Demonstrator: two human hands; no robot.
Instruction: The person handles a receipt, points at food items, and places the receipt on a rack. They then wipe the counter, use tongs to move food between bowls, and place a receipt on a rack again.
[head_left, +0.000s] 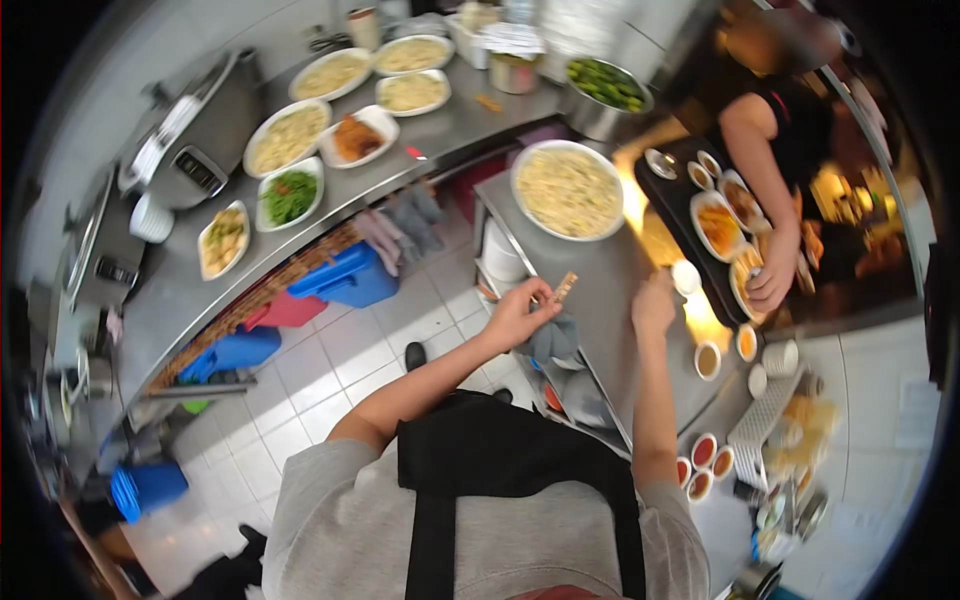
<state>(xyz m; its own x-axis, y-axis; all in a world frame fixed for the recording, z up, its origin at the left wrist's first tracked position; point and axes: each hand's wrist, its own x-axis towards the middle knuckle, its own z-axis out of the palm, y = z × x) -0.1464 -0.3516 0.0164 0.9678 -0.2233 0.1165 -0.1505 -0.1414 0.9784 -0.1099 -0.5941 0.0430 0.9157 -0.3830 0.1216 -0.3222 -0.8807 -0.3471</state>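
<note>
My left hand (522, 314) is closed, with a small beige strip with dark marks (565, 288) pinched between thumb and fingers. It is held beside the steel counter (610, 330), near a grey cloth (553, 340). My right hand (654, 305) reaches over that counter, its fingers closed at the edge of a small white cup (685, 277). Beyond the cup lies a black tray (665, 195) bearing bowls of food and small sauce cups. A co-worker's hand (772, 285) rests at a bowl on the tray's near end. A large bowl of shredded pale food (567, 190) stands ahead.
Left, a long steel counter (195, 300) carries white dishes of food, a bowl of greens (290, 198) and a cooker (190, 150). A steel pot of green vegetables (598, 115) stands behind. Cups of brown sauce (707, 361) and red sauces (704, 448) sit right. Blue bins (345, 278) stand below.
</note>
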